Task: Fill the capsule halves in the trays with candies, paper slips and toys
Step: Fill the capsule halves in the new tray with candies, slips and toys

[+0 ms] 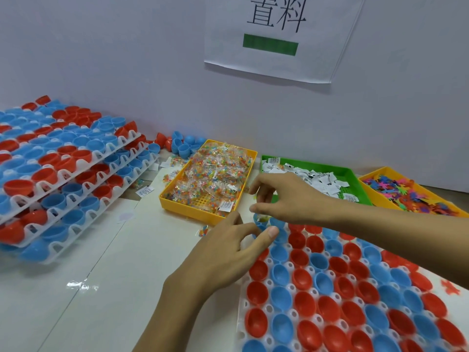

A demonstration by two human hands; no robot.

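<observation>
A white tray (256, 334) at the lower right holds rows of red and blue capsule halves, open side up. Most look empty. One blue half (261, 220) at its far left corner has yellowish candy inside. My right hand (281, 196) hovers just above that corner with fingers spread and loosely bent, holding nothing I can make out. My left hand (228, 252) reaches in from below, its thumb lying by the corner halves, its fingers relaxed. Behind stand a yellow tray of candy packets (177, 199), a green tray of paper slips (342, 171) and a yellow tray of coloured toys (378, 174).
Three stacked trays of capsule halves (63, 174) fill the left side. Loose halves (182, 144) lie against the wall behind the candy tray. A stray candy packet (204, 231), a paper slip (144, 191) and a red toy (450, 288) lie on the white table.
</observation>
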